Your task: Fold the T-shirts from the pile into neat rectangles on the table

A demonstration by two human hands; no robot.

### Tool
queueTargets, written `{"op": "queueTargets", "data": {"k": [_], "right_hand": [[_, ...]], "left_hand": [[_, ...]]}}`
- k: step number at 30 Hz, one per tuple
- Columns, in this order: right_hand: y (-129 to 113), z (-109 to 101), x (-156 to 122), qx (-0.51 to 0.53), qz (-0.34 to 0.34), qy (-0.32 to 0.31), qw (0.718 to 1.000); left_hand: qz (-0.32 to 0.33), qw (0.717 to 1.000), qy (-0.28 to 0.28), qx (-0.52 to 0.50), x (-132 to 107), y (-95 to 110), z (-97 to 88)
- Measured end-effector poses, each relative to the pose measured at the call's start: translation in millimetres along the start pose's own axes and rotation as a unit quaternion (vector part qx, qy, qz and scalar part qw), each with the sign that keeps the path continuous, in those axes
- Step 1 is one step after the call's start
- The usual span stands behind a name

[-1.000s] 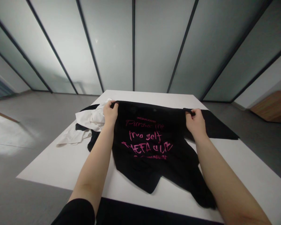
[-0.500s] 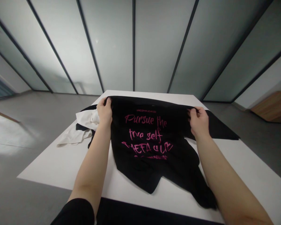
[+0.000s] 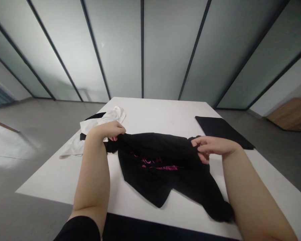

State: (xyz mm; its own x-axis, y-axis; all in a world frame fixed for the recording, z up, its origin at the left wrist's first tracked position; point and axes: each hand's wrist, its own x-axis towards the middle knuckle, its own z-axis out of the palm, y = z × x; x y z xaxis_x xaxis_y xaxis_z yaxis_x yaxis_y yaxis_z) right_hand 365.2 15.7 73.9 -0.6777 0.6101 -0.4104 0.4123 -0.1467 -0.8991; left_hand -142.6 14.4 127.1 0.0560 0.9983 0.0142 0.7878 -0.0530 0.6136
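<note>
Evidently, both hands [image 3: 109, 130] [image 3: 210, 146] hold the black shirt [image 3: 163, 160].

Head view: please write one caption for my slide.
Left hand and right hand at the far edge of a black shirt with pink lettering.

Worn on the head, above the near edge of the table [image 3: 163, 117], facing forward and down toward the far edge; close enough to crop the near right corner, wide enough for both far corners.
</note>
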Motion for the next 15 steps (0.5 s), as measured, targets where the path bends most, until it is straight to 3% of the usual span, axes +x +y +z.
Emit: {"op": "queueTargets", "data": {"k": [2, 3, 4, 6, 8, 9, 11, 13, 15], "right_hand": [[8, 0, -3, 0.060, -0.039, -0.083, 0.994], [9, -1, -2, 0.081, -0.063, -0.080, 0.991], [7, -2, 1, 0.093, -0.085, -0.047, 0.991], [-2, -2, 11, 0.092, -0.142, 0.117, 0.979], [-14, 2, 27, 0.050, -0.224, 0.341, 0.912], [-20, 6, 35, 0.012, -0.260, 0.425, 0.867], [-29, 18, 49, -0.082, -0.297, 0.491, 0.815], [-33, 31, 60, -0.162, -0.302, 0.472, 0.812], [-32, 43, 70, -0.214, -0.290, 0.426, 0.830]], "left_hand": [[0.019, 0.992, -0.121, 0.005, -13, 10, -7.7], [0.039, 0.990, -0.138, 0.003, -16, 15, -10.1], [0.063, 0.993, -0.095, -0.002, -16, 19, -10.9], [0.109, 0.990, 0.091, -0.014, -8, 24, -7.2], [0.151, 0.947, 0.282, -0.028, 7, 22, 2.8], [0.175, 0.928, 0.328, -0.033, 16, 20, 9.3], [0.211, 0.914, 0.346, -0.024, 32, 16, 23.7], [0.219, 0.923, 0.315, 0.007, 42, 14, 38.6], [0.210, 0.939, 0.267, 0.043, 48, 16, 54.1]]}}
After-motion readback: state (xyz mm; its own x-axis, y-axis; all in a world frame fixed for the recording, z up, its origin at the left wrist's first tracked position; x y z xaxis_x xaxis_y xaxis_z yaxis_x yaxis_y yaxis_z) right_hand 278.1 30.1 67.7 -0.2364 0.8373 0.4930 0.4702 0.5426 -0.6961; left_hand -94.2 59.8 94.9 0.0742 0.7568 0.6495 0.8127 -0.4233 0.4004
